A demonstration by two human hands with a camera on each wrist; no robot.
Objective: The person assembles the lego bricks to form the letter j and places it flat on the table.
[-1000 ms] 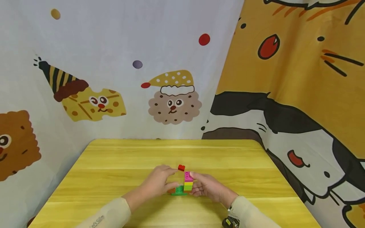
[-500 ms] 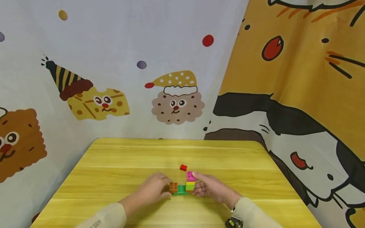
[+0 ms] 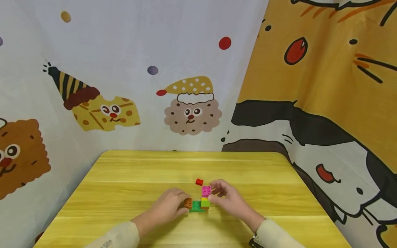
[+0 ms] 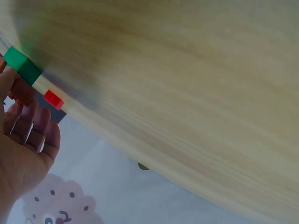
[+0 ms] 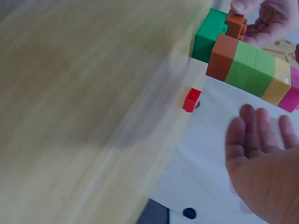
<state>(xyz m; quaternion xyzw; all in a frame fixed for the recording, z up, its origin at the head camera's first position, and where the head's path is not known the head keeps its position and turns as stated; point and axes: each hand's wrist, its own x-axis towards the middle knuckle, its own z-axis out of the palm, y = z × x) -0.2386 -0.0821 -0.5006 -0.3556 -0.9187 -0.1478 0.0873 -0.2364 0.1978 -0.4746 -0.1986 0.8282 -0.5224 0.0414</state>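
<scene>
A small structure of toy building bricks stands on the table in the head view. Its green base point(image 3: 196, 206) carries a brown brick point(image 3: 188, 203) at the left end. At the right end a tower rises from another brown brick point(image 5: 222, 57) through lime green bricks point(image 5: 250, 65) and a yellow one point(image 5: 276, 80) to a magenta brick point(image 3: 206, 191) on top. My left hand point(image 3: 167, 204) pinches the left brown brick between thumb and fingers. Beside the tower, my right hand point(image 3: 232, 201) holds nothing, its fingers loosely extended and the thumb close to the bricks.
A loose red brick point(image 3: 199, 181) lies on the table behind the structure. The yellow wood-grain table point(image 3: 130, 172) reaches back to a wall covering point(image 3: 124, 44) printed with cartoon figures. A dark band point(image 3: 255, 243) circles my right wrist.
My left hand draws back from over the base to the left brown brick. My right hand lets go of the tower and moves slightly up and away, its fingers spreading.
</scene>
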